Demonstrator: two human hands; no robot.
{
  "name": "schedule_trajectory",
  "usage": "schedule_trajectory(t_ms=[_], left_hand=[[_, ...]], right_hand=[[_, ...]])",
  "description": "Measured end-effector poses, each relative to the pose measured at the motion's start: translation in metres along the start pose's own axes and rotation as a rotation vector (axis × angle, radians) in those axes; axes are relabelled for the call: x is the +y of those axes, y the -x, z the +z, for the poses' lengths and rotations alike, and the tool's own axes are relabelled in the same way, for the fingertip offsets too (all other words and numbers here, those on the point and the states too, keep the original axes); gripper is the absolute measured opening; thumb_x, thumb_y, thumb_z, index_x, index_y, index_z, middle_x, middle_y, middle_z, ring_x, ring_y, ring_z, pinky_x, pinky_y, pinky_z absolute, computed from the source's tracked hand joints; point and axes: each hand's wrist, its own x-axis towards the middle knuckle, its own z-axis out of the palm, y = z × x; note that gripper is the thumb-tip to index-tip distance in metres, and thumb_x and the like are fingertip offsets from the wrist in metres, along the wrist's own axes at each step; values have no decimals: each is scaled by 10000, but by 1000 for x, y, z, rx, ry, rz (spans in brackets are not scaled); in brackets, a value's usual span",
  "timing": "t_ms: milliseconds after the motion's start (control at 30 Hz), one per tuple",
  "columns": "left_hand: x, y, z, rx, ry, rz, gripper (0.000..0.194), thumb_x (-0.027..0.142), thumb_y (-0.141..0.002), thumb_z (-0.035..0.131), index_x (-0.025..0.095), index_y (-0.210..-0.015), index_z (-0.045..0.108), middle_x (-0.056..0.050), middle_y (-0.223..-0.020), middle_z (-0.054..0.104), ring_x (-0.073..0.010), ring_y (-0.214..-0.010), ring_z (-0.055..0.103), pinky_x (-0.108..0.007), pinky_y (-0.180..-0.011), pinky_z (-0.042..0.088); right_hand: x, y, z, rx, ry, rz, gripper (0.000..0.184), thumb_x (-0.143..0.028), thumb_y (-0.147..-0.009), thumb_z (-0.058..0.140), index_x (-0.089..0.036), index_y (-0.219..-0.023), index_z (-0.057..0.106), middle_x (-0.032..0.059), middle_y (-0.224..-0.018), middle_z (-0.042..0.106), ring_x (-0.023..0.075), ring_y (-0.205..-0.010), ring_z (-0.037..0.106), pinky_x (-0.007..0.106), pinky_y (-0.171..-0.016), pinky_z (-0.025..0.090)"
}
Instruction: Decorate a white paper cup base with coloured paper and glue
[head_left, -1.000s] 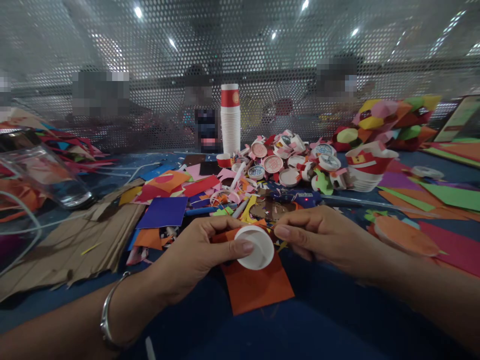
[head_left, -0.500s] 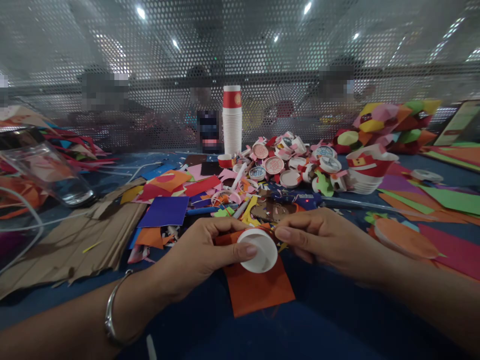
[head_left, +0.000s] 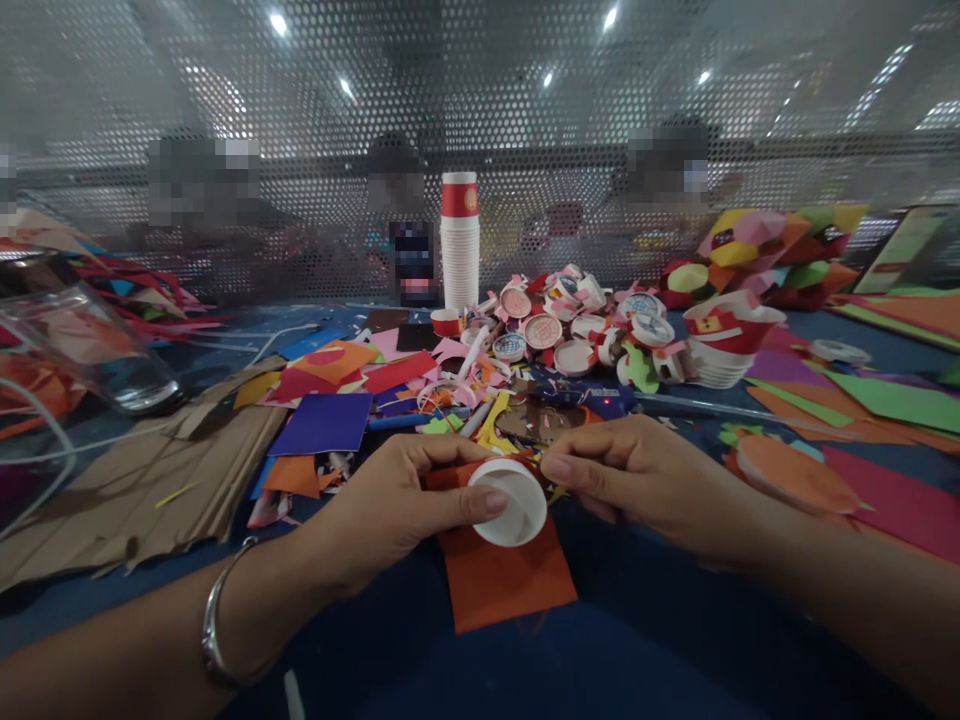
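A white paper cup base [head_left: 517, 505], cut short, is tipped with its round hollow side toward me. My left hand [head_left: 420, 490] is closed on it, the thumb pressed against its face and the fingers behind. My right hand [head_left: 619, 465] pinches at the piece's upper right edge, thumb against forefinger; what sits between those fingertips is too small to make out. An orange paper sheet [head_left: 510, 590] lies under and behind the cup base. Just beyond the hands is a pile of coloured paper scraps with a blue glue gun [head_left: 600, 397].
A tall stack of paper cups [head_left: 460, 250] stands at the back beside a heap of cut cup pieces [head_left: 544, 330]. Corrugated cardboard [head_left: 150, 500] and a clear bottle [head_left: 112, 340] lie left. Coloured paper [head_left: 900, 400] covers the right. Perforated metal panel [head_left: 525, 110] rises behind.
The whole view has shifted slightly, so things sit a little further left. Both hands keep nearly the same hold at the cup base.
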Motion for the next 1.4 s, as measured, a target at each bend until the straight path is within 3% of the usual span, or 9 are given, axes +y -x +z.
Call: schedule_trajectory(t_ms=[300, 500, 933, 1233, 1400], left_hand=[[5, 0, -3, -7, -87, 12, 219, 342, -787, 863, 250, -981, 819, 2, -995, 819, -125, -904, 706, -195, -823, 505], [7, 1, -6, -42, -122, 21, 251, 333, -816, 842, 312, -1065, 818, 29, -1001, 817, -103, -888, 701, -169, -801, 498], [8, 2, -5, -51, -160, 40, 134, 283, -818, 833, 270, -951, 821, 28, -963, 799, -115, -891, 685, -177, -813, 495], [10, 1, -6, -43, -215, 42, 252, 354, -807, 839, 249, -1035, 807, -15, -1043, 797, -174, -971, 695, -250, -866, 513], [9, 2, -6, 18, -159, 13, 327, 366, -760, 878, 217, -1017, 741, -10, -977, 776, -149, -890, 690, -229, -784, 510]], right_hand=[[3, -1, -2, -14, 9, 2, 491, -615, -971, 561, -178, -778, 673, -62, -539, 469, 75, -504, 367, 254, -489, 260], [2, 0, -1, -20, 16, 2, 474, -611, -970, 564, -185, -809, 692, -58, -551, 480, 81, -512, 378, 255, -490, 265], [-2, 0, -1, -52, -33, 10, 455, -600, -960, 588, -179, -825, 693, -60, -561, 459, 85, -518, 361, 262, -488, 245], [-1, 0, -1, -52, -28, 6, 440, -570, -975, 582, -175, -811, 687, -62, -566, 463, 80, -522, 365, 251, -492, 260], [-1, 2, -1, -26, -11, 0, 439, -566, -971, 589, -176, -792, 684, -58, -559, 464, 83, -522, 370, 252, -496, 265]])
